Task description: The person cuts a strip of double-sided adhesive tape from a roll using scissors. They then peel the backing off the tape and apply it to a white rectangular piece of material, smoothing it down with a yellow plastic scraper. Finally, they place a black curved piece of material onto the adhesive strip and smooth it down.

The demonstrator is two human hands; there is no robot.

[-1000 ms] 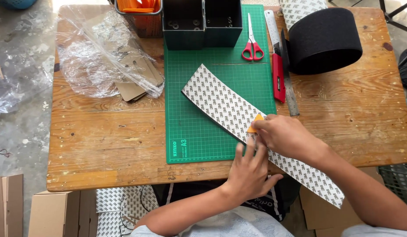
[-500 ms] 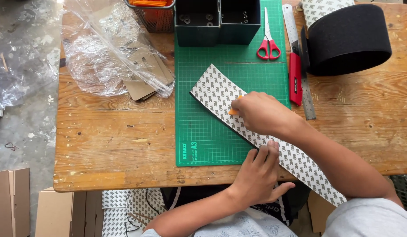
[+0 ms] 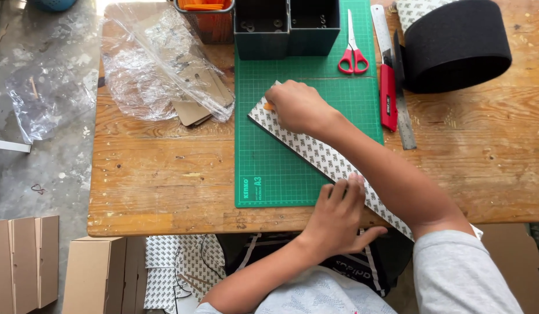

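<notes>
A long patterned white strip (image 3: 316, 152) lies diagonally across the green cutting mat (image 3: 281, 168) and hangs off the table's near edge. My right hand (image 3: 298, 106) rests on the strip's far end, shut on a small orange scraper (image 3: 269, 106) pressed against it. My left hand (image 3: 338, 216) lies flat with fingers spread on the strip near the mat's front edge, holding it down.
Red scissors (image 3: 353, 58), a red utility knife (image 3: 388, 97) and a steel ruler (image 3: 395, 75) lie at the mat's right. A black roll (image 3: 455, 46) stands at the back right. Dark green boxes (image 3: 287, 26) and crumpled plastic wrap (image 3: 153, 64) over cardboard pieces sit at the back left.
My right hand has slid the orange scraper up along the strip from near its middle to its far end. The left hand has stayed pressed on the strip.
</notes>
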